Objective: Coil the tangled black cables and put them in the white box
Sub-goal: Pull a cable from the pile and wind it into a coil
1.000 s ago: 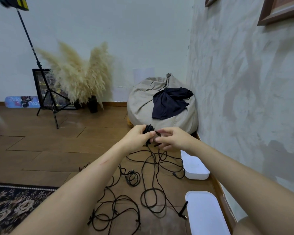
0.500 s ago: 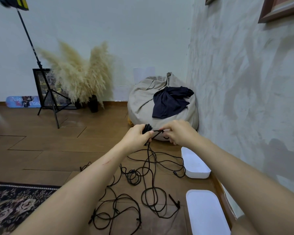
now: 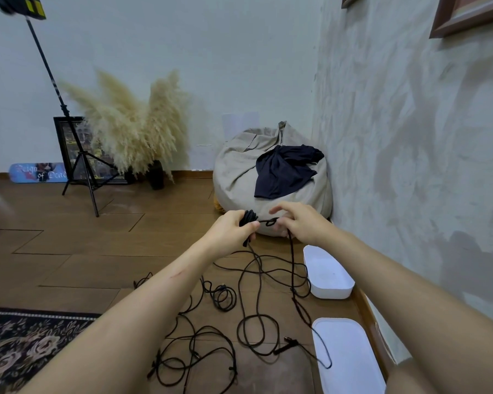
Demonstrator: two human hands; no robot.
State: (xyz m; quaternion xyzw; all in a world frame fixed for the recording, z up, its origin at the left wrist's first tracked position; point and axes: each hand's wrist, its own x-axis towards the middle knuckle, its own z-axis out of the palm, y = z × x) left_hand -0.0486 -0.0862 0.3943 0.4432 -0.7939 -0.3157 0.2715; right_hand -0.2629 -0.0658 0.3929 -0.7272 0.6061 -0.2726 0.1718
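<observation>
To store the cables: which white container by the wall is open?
The farther box, nearer the beanbag: its hollow inside shows. The closer one shows a flat top.

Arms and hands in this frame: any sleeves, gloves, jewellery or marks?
Both forearms are bare to the frame edge, with no sleeves in view. The left hand and right hand are ungloved, with no rings or watch visible. There is one thin scratch on the left forearm.

R hand point(image 3: 302, 226) eased pull; cable point(image 3: 292, 265) loops by L hand point(image 3: 231, 231), tail onto lid point(image 3: 350, 359).
</observation>
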